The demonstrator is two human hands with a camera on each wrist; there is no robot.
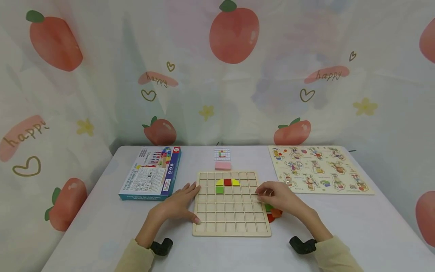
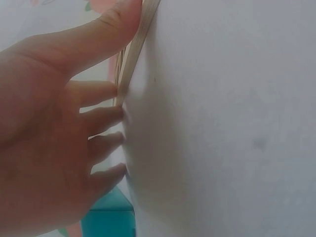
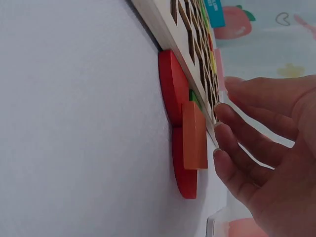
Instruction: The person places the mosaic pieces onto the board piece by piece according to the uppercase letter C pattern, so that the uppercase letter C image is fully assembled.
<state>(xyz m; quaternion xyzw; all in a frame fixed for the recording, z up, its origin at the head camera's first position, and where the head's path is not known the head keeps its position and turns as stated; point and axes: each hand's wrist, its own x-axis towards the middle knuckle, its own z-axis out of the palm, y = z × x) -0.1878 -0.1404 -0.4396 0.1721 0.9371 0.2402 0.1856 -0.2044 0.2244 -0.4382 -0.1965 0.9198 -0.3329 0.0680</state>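
Note:
A wooden grid board (image 1: 231, 234) lies on the table. In its upper rows sit a red square (image 1: 227, 182) between two yellow curved pieces (image 1: 235, 182), and a green square (image 1: 219, 190) under the left yellow one. My left hand (image 1: 176, 204) rests along the board's left edge, fingers spread and thumb near the lower corner. Over the right edge is my right hand (image 1: 282, 194), its fingers loosely bent; the right wrist view shows nothing between them. Below it, red pieces (image 3: 173, 86), an orange block (image 3: 194, 136) and a green piece (image 3: 194, 98) lie against the board's side.
Behind the board are a pink block (image 1: 222, 166) and a small card with a coloured grid pattern (image 1: 222, 154). A boxed set (image 1: 149, 173) lies at the left. At the right back is a wooden picture puzzle board (image 1: 321, 170). A printed curtain (image 1: 234, 94) hangs behind the table.

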